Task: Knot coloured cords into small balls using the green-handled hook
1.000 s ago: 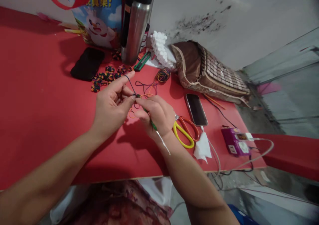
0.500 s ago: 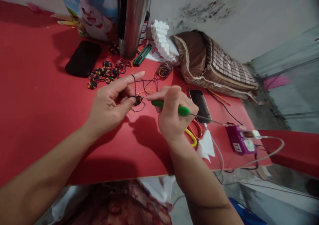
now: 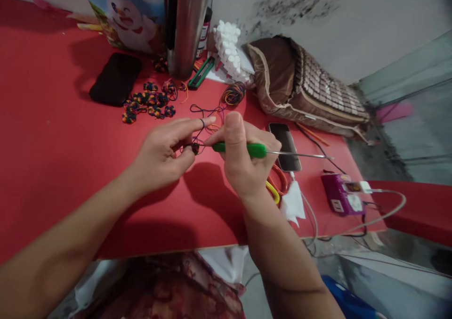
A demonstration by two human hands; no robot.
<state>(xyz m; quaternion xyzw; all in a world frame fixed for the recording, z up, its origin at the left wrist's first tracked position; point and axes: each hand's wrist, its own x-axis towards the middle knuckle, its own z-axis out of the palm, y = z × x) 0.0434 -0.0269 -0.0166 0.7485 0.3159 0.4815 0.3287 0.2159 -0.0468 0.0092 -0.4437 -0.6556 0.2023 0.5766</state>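
Note:
My left hand (image 3: pixel 168 151) pinches a small dark crocheted piece (image 3: pixel 195 148) between thumb and fingers. A dark strand of yarn (image 3: pixel 202 125) loops over its outstretched index finger. In my right hand (image 3: pixel 243 154) is a crochet hook with a green handle (image 3: pixel 257 150); its front tip meets the small piece, and a long metal shaft sticks out behind. Loose yarn runs back to a wound bundle of dark and orange yarn (image 3: pixel 233 94). Several finished crocheted pieces (image 3: pixel 150 102) in navy, orange and yellow lie beyond my left hand.
A black phone (image 3: pixel 116 78), a steel flask (image 3: pixel 187 31) and a green box cutter (image 3: pixel 201 73) lie or stand toward the back. Scissors (image 3: pixel 274 187), another phone (image 3: pixel 285 145) and a purple power block (image 3: pixel 342 195) with cables are on the right, near a brown cushion (image 3: pixel 310 88).
The index finger of my left hand has dipped, so the yarn over it slants more. The hook's rear shaft has swung upward to nearly level. The view has shifted slightly.

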